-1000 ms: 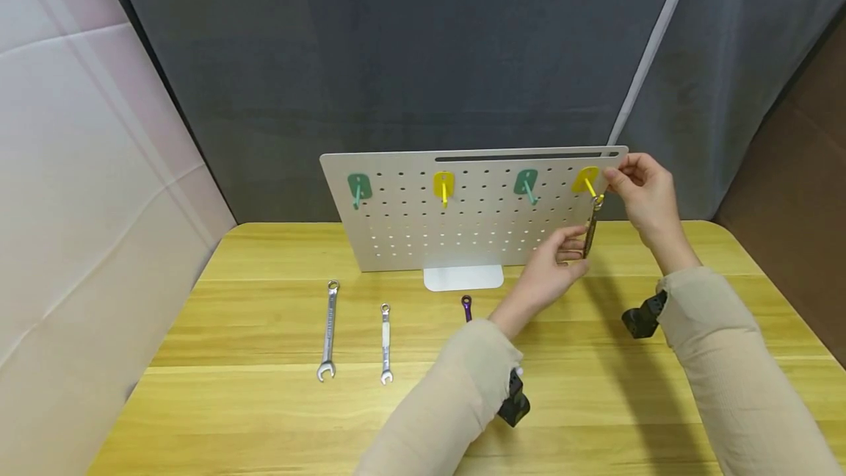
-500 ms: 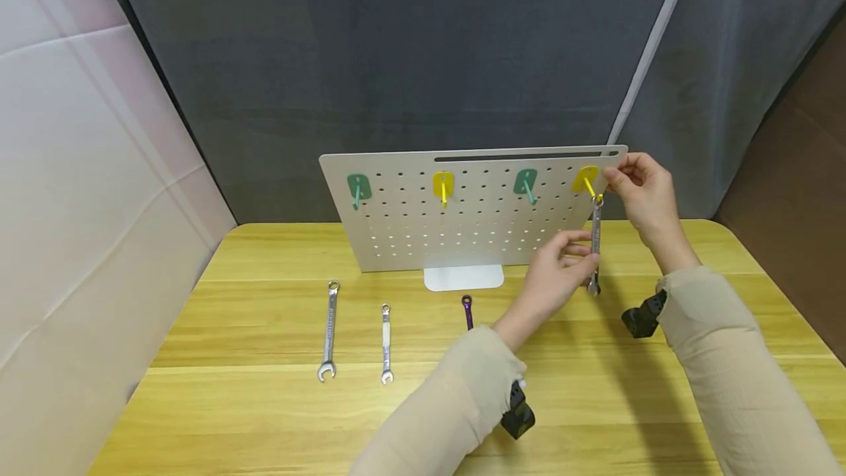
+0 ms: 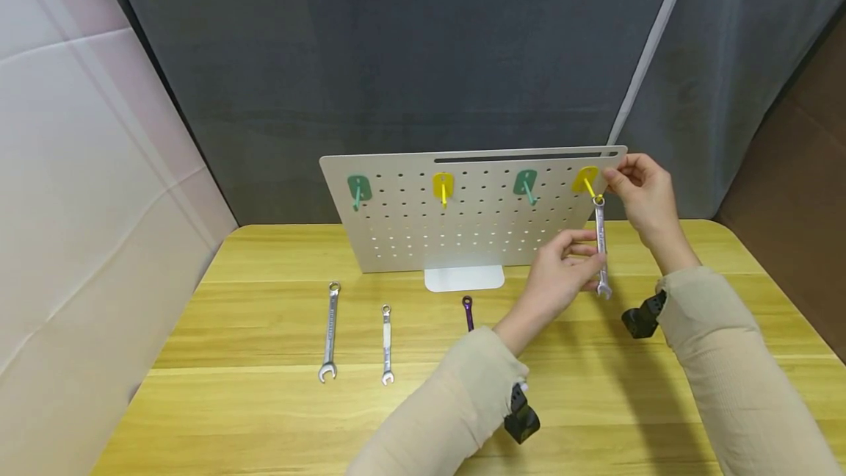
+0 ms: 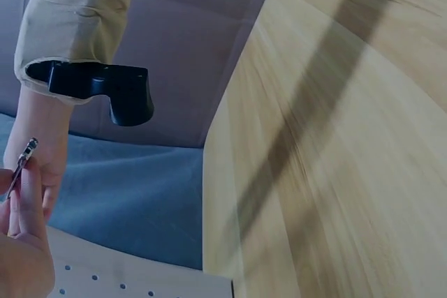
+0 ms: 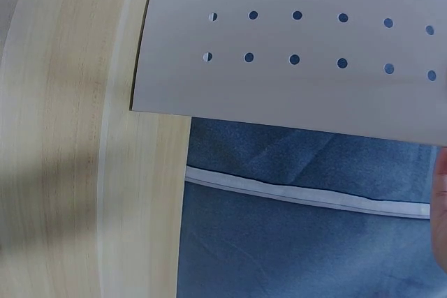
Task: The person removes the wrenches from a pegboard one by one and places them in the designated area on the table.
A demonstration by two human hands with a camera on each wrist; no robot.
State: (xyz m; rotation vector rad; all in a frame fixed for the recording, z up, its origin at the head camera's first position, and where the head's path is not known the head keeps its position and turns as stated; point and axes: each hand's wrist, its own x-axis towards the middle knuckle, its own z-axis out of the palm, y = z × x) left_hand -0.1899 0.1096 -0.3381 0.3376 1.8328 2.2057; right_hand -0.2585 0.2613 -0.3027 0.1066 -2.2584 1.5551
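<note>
My left hand (image 3: 555, 278) pinches a silver combination wrench (image 3: 601, 230) partway down its shank, with its open end pointing down. The wrench's ring end is right at the tip of the rightmost yellow hook (image 3: 585, 180). In the left wrist view, one end of the wrench (image 4: 28, 146) sticks out past the fingers. My right hand (image 3: 646, 200) grips the upper right edge of a pale pegboard (image 3: 396, 233) between thumb and fingers. Only a sliver of that hand (image 5: 439, 214) shows in the right wrist view.
A green hook (image 3: 525, 184), another yellow hook (image 3: 444, 187) and a second green hook (image 3: 359, 188) line the board. On the wooden table (image 3: 231, 329) lie a large silver wrench (image 3: 330, 333), a smaller one (image 3: 386, 336) and a purple wrench (image 3: 468, 311), partly behind the left sleeve.
The wrench has turned from edge-on to face-on, and its lower end has swung down and right. My left hand has shifted slightly right and down; the right hand stays on the board.
</note>
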